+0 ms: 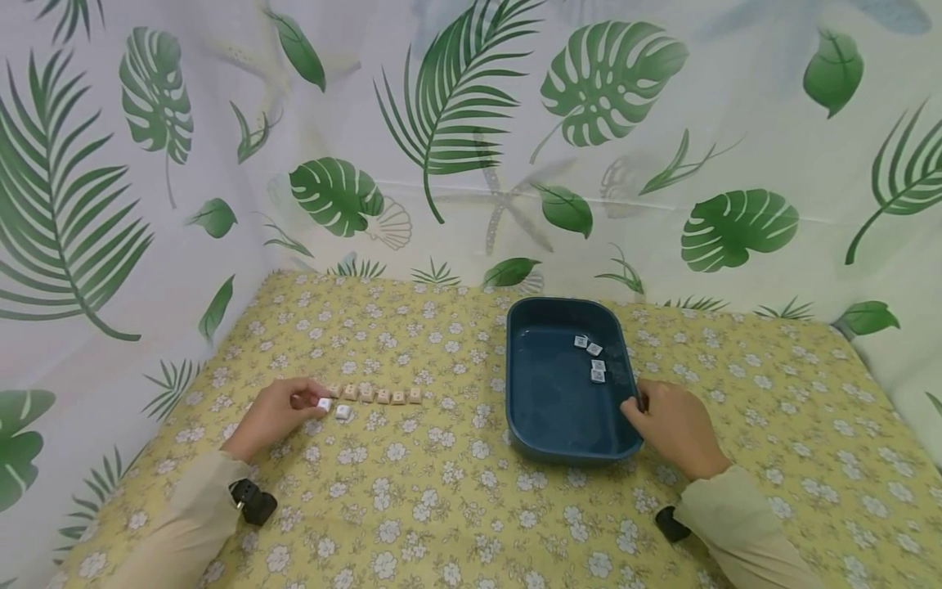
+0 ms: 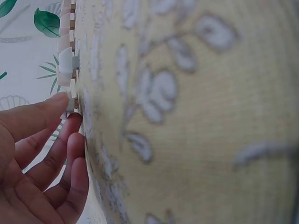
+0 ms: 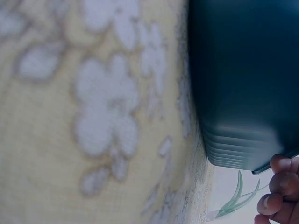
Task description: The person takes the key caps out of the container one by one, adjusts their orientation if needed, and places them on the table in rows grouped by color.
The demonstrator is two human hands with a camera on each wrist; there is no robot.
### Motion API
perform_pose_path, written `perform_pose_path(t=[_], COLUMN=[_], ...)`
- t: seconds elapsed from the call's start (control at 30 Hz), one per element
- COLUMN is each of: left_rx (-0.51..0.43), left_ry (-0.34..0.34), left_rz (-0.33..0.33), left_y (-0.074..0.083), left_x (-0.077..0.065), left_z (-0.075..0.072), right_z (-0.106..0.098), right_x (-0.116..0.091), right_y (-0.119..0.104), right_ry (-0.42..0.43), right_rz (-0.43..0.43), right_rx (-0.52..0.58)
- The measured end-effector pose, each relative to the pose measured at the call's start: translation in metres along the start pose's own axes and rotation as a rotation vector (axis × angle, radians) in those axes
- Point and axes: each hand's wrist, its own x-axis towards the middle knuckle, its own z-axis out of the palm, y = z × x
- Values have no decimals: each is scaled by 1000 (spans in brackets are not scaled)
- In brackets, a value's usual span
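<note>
My left hand pinches a white keycap between thumb and fingertips, low over the cloth. Just right of it sits another white keycap. Behind these two, a row of several beige keycaps runs to the right, their tops marked with small characters. In the left wrist view, the left thumb and a finger meet at the pinched keycap. My right hand grips the right rim of a dark blue plastic basin, fingers curled over the edge. Several white keycaps lie inside, toward its right side.
A yellow cloth with white flowers covers the table. Behind and to the left hangs a white curtain with green leaves. Dark straps circle both wrists over the light sleeves.
</note>
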Motion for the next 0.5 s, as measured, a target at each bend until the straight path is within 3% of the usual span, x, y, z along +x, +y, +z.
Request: perform_pose_path(t=[0.5], left_rx=[7], left_ry=[-18], left_rz=[-4], left_y=[-1], left_x=[0], left_z=[1], right_z=[0], right_x=[0], right_y=[1], right_ry=[-1], right_rz=[4], right_rx=[3])
